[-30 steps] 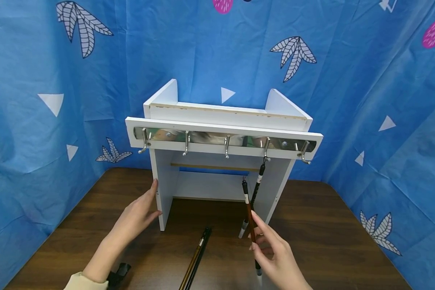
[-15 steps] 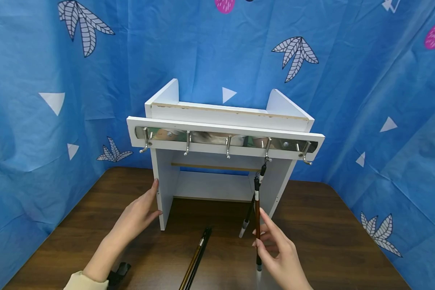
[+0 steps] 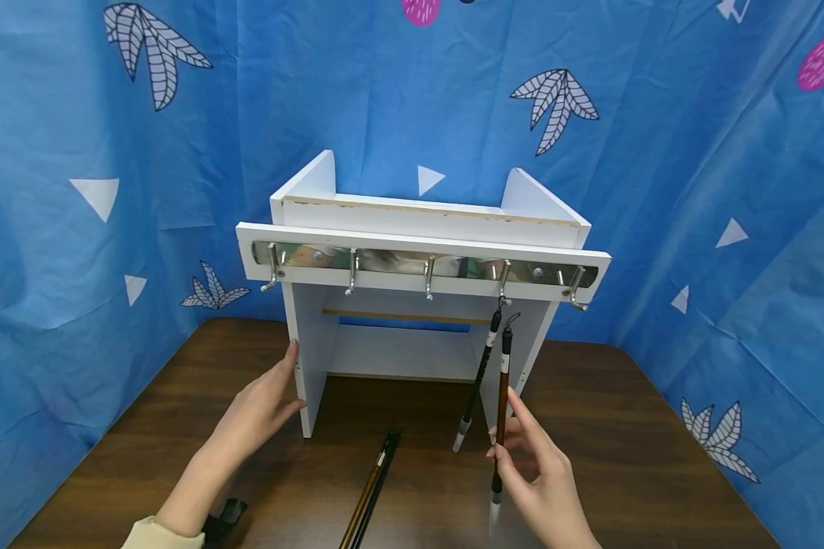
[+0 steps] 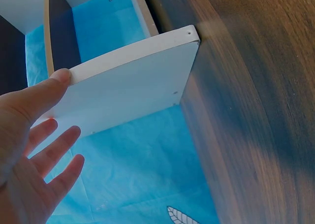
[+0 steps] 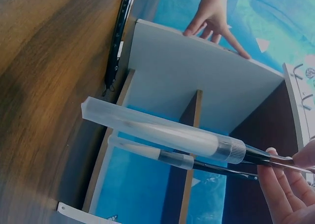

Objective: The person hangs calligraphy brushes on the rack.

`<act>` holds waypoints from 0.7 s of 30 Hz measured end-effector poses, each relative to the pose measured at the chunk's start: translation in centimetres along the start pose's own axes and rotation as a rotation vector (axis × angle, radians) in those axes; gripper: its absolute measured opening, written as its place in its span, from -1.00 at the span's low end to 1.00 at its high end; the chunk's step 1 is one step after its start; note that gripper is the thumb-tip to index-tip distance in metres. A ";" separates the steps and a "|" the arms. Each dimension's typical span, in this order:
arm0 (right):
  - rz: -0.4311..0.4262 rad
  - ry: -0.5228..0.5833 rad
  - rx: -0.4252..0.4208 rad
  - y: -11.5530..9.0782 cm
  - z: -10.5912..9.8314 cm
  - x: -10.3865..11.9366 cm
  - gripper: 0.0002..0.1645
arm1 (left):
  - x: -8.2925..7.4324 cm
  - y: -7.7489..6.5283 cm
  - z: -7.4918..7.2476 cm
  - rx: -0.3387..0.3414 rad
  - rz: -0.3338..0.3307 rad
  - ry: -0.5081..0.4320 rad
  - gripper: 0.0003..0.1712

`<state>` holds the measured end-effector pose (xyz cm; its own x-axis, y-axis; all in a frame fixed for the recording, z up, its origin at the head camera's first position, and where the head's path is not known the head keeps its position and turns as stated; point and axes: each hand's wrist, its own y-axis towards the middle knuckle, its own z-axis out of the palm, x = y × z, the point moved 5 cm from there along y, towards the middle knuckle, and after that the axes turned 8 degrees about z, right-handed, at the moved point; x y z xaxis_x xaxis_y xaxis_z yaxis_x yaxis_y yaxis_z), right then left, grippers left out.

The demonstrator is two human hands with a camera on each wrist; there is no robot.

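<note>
My right hand (image 3: 539, 473) pinches a calligraphy brush (image 3: 503, 389) with a reddish-brown handle, thumb and fingertips at its middle. It stands nearly upright, capped bristles (image 5: 172, 135) down, its hanging loop (image 3: 512, 319) just below the hook rail. Close beside it, a black calligraphy brush (image 3: 481, 375) hangs by its cord from the fourth hook (image 3: 504, 280) from the left. My left hand (image 3: 261, 408) rests on the white shelf (image 3: 302, 335) at its left side panel, fingers spread and fairly straight, with the thumb (image 4: 60, 77) on the panel's edge in the left wrist view.
The shelf's front rail (image 3: 391, 284) carries several metal hooks; the other hooks hold nothing. More brushes (image 3: 371, 492) lie on the dark wooden table (image 3: 625, 457) between my arms. A black object (image 3: 225, 517) lies beside my left forearm. A blue patterned curtain (image 3: 412, 91) surrounds the table.
My right hand has carried the brown brush to the right, from left of the hanging brush to its right side, and turned it more upright. My left hand has stayed on the side panel.
</note>
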<state>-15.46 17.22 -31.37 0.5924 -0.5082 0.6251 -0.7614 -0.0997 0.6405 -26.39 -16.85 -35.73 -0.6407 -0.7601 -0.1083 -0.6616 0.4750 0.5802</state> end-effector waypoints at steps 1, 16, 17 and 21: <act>0.001 -0.003 0.002 0.0 -0.1 -0.3 -0.01 | 0.0 0.0 0.0 0.000 0.000 -0.001 0.26; 0.023 -0.036 -0.067 0.1 -1.0 -0.9 -0.01 | 0.0 0.0 0.1 -0.001 0.000 0.001 0.27; 0.029 -0.035 -0.076 0.1 -1.1 -0.9 -0.01 | 0.0 0.0 0.1 -0.003 0.001 0.001 0.27; 0.061 -0.037 -0.106 0.0 -1.3 -1.6 -0.01 | -0.1 0.0 0.1 -0.009 0.010 0.005 0.28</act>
<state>-16.06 19.14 -31.83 0.5346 -0.5420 0.6484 -0.7621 0.0224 0.6470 -26.37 -16.75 -35.83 -0.6452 -0.7577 -0.0982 -0.6518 0.4788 0.5882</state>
